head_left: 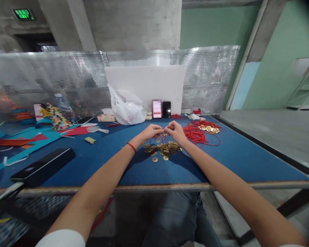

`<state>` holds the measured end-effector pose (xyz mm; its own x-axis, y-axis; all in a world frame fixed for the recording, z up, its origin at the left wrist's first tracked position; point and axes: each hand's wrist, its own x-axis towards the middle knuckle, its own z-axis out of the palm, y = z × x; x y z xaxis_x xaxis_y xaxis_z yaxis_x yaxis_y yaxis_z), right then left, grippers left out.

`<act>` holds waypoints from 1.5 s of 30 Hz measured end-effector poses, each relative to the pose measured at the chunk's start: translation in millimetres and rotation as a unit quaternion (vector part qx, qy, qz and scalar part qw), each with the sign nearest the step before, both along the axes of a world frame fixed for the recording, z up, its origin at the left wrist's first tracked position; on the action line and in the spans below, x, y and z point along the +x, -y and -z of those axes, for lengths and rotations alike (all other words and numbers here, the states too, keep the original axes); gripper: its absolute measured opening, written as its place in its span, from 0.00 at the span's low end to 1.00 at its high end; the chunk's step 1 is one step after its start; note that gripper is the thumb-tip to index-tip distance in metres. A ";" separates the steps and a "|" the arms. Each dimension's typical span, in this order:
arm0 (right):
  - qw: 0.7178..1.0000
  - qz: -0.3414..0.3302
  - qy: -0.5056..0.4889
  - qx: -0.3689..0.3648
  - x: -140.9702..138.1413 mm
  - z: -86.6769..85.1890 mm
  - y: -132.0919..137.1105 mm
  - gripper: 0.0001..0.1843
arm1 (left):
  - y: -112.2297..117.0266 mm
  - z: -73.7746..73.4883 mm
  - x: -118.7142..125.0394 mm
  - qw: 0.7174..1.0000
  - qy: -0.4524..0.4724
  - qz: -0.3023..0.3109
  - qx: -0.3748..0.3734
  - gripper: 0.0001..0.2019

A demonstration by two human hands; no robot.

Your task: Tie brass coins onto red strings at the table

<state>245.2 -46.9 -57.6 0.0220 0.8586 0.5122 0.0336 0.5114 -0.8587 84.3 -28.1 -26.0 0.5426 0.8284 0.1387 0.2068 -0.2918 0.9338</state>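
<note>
I record left hand point(151, 132) and right hand point(175, 132), both grips pinching red cord point(164, 136) above coins point(163, 149), well back from desk's point(234, 161) near edge.

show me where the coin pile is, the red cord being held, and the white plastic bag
coin pile point(164, 148), head view, middle of the heap
red cord point(161, 138), head view, the loose loop at its lower end
white plastic bag point(127, 110), head view, centre of its bulging front

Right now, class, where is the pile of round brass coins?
Head view, centre: the pile of round brass coins lies on the blue tabletop, just below the left hand and right hand, left of the tangled red cords.
</note>
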 end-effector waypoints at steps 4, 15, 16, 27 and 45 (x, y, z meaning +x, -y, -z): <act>0.998 -0.030 -0.033 -0.046 -1.1 -0.9 1.7 0.18 | 0.6 -0.9 -0.3 1.000 -0.010 -0.001 0.013 0.12; 0.984 -0.063 -0.104 -0.131 1.6 -5.3 7.5 0.25 | -5.6 11.8 5.4 0.997 0.037 -0.028 0.067 0.10; 0.984 -0.067 -0.106 -0.129 2.3 -6.4 7.5 0.26 | -5.8 11.9 5.3 0.996 0.044 -0.030 0.067 0.10; 0.994 -0.051 -0.072 -0.061 7.9 -11.3 4.7 0.23 | -0.1 2.6 1.4 0.981 0.181 -0.001 -0.074 0.11; 0.925 0.189 0.277 0.181 0.7 -11.5 25.1 0.08 | -0.2 5.2 4.1 0.971 0.197 -0.138 -0.012 0.16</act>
<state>245.9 -71.9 -46.1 -0.0660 0.6141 0.7865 0.6516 0.6235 -0.4321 88.4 -27.8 -31.1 0.2085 0.9402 0.2695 -0.0996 -0.2537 0.9621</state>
